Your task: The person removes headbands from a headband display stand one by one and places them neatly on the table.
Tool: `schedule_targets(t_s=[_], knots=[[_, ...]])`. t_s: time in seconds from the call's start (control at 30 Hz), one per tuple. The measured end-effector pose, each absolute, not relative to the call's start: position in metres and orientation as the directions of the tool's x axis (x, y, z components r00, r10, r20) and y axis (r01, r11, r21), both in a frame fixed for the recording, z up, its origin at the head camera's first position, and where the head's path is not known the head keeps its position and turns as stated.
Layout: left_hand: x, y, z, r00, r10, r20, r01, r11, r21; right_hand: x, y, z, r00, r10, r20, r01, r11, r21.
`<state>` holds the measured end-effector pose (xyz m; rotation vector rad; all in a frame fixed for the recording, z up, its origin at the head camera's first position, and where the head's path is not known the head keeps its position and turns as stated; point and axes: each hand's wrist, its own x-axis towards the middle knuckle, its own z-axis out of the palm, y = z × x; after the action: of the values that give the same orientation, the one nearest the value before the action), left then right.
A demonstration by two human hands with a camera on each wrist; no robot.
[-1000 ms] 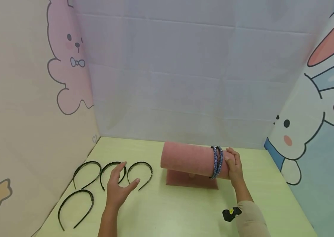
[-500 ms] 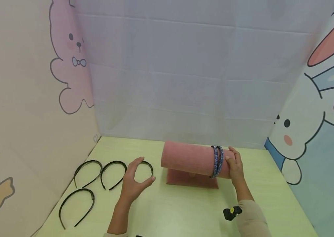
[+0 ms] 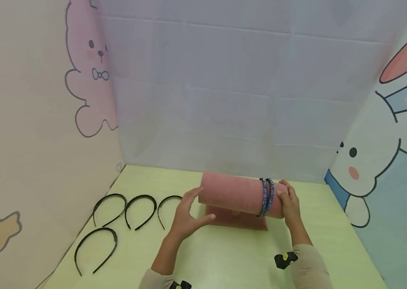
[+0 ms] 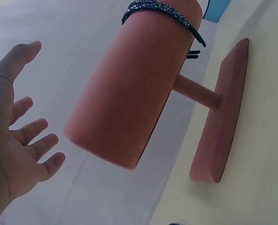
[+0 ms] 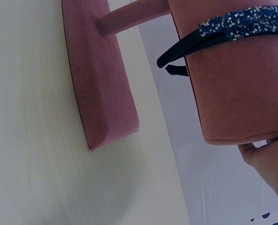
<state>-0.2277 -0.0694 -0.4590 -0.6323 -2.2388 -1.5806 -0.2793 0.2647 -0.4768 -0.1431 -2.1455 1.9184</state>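
A pink, velvety headband display stand [image 3: 230,192] lies across the table's middle: a thick roll on a short post above a flat pink base [image 4: 216,145]. Two glittery blue headbands [image 3: 264,196] sit side by side around the roll near its right end. My right hand [image 3: 290,205] grips that right end, thumb in front and fingers over the top. At the roll's left end is my left hand [image 3: 184,221], thumb and fingers spread wide. In the left wrist view a gap shows between this hand [image 4: 17,140] and the roll.
Several dark toothed headbands lie on the pale table at the left: one nearer headband [image 3: 116,239] in front, the others in a row behind. The left hand partly covers the rightmost headband [image 3: 170,197]. Cartoon-printed cloth walls [image 3: 203,100] enclose the table.
My left hand has moved right, from over the dark headbands to the left end of the stand's roll, fingers still spread. The right hand keeps its grip on the right end.
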Motion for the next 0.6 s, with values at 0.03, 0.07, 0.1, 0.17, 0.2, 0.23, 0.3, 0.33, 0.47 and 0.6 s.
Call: schedule_targets(t_s=[0.03,0.07,0.1,0.17,0.2,0.23,0.3,0.33,0.47,0.6], knots=[[-0.229,-0.066,-0.458,-0.847,0.179,0.501,0.532,0.271,0.802,-0.280,0.266,-0.477,-0.962,0.244,0.125,-0.093,0.137,-0.986],[-0.229,-0.062,-0.457,-0.843,0.189,0.503,0.537,0.260,0.802,-0.280,0.267,-0.478,-0.962,0.240,0.128,-0.094,0.148,-0.985],[-0.230,-0.058,-0.456,-0.840,0.200,0.504,0.541,0.248,0.803,-0.281,0.268,-0.478,-0.962,0.238,0.133,-0.096,0.157,-0.983],[-0.235,-0.052,-0.458,-0.829,0.219,0.514,0.556,0.235,0.797,-0.282,0.270,-0.479,-0.960,0.243,0.141,-0.099,0.178,-0.979],[-0.236,-0.049,-0.457,-0.823,0.225,0.522,0.565,0.230,0.792,-0.283,0.271,-0.479,-0.958,0.247,0.147,-0.102,0.188,-0.977],[-0.238,-0.046,-0.456,-0.821,0.234,0.522,0.568,0.237,0.788,-0.283,0.272,-0.479,-0.956,0.250,0.154,-0.106,0.195,-0.975],[-0.240,-0.042,-0.454,-0.812,0.252,0.526,0.580,0.255,0.774,-0.285,0.274,-0.479,-0.954,0.251,0.164,-0.112,0.207,-0.972],[-0.240,-0.040,-0.452,-0.807,0.260,0.530,0.587,0.260,0.767,-0.285,0.274,-0.479,-0.953,0.251,0.167,-0.114,0.213,-0.970],[-0.245,-0.034,-0.448,-0.779,0.284,0.559,0.623,0.262,0.737,-0.284,0.275,-0.479,-0.961,0.230,0.152,-0.102,0.218,-0.971],[-0.250,-0.028,-0.444,-0.763,0.302,0.572,0.642,0.243,0.727,-0.284,0.276,-0.478,-0.971,0.201,0.130,-0.084,0.222,-0.972]])
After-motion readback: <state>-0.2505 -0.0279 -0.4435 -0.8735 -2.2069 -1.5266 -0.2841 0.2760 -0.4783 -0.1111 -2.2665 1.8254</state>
